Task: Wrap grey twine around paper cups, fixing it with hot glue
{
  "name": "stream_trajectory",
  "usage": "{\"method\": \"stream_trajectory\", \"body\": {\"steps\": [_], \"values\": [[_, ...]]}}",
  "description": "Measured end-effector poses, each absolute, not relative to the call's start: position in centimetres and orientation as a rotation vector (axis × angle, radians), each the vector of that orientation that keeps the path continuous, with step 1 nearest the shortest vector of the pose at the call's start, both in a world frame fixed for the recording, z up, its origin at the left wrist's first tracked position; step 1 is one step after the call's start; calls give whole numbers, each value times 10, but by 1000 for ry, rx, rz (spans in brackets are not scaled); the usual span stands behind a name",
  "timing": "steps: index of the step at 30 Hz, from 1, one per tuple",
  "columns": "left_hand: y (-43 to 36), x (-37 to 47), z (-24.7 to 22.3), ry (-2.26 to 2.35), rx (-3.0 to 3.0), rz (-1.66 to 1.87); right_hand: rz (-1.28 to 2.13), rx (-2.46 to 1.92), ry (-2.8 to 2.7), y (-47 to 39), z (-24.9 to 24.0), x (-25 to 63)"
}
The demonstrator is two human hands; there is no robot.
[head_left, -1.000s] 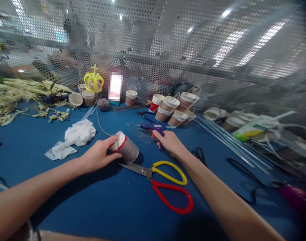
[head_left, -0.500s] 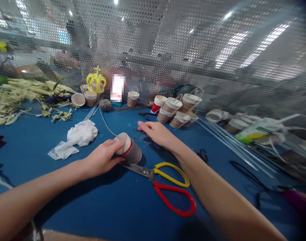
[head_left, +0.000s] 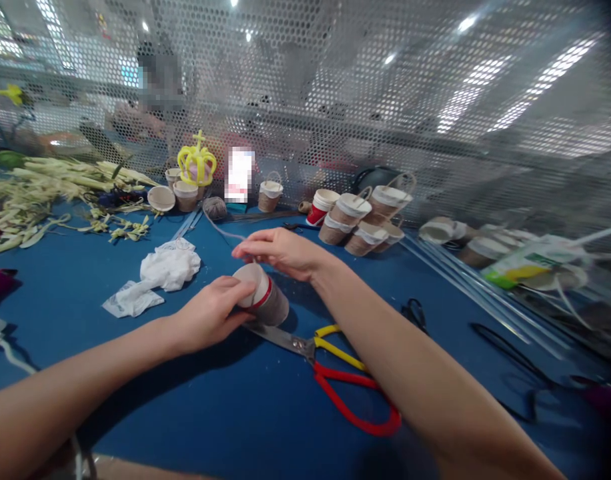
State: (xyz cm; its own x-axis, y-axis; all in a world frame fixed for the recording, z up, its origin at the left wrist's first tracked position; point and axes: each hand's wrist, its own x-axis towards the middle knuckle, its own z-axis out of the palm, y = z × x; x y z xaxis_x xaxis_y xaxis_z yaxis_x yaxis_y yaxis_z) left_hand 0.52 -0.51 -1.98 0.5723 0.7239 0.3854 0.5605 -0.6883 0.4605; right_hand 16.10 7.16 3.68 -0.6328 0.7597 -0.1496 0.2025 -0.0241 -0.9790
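A tilted paper cup (head_left: 258,290), its side partly wound in grey-brown cord below a thin red band, is gripped near the rim by my left hand (head_left: 215,312). Just beyond the cup is my right hand (head_left: 280,252), fingers closed around the grey cord (head_left: 226,232), which runs back to a ball of cord (head_left: 215,208). The exact pinch is partly hidden by the fingers. Large scissors (head_left: 300,345) with one yellow and one red handle lie beside the cup, and my right forearm passes over part of the handles.
A crumpled white plastic bag (head_left: 170,267) lies to the left. Wrapped cups with loop handles (head_left: 348,210) stand at the back, near a yellow crown (head_left: 197,163). Clear rods (head_left: 465,287) lie on the right. A perforated metal screen (head_left: 295,87) closes off the back.
My right hand has moved left and toward the cup, from the table beyond it to the cord. My left hand keeps its hold on the cup. The view has shifted slightly.
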Motion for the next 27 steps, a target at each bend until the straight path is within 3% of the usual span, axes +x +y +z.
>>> {"method": "stream_trajectory", "body": {"steps": [5, 11, 27], "values": [[-7, 4, -14, 1028, 2024, 834, 1296, -936, -1683, 47, 55, 186], [-9, 11, -12, 858, 1641, 894, 1074, -990, -1561, 26, 55, 200], [-18, 11, -9, 822, 1767, 815, 959, -1138, -1485, 31, 42, 203]]}}
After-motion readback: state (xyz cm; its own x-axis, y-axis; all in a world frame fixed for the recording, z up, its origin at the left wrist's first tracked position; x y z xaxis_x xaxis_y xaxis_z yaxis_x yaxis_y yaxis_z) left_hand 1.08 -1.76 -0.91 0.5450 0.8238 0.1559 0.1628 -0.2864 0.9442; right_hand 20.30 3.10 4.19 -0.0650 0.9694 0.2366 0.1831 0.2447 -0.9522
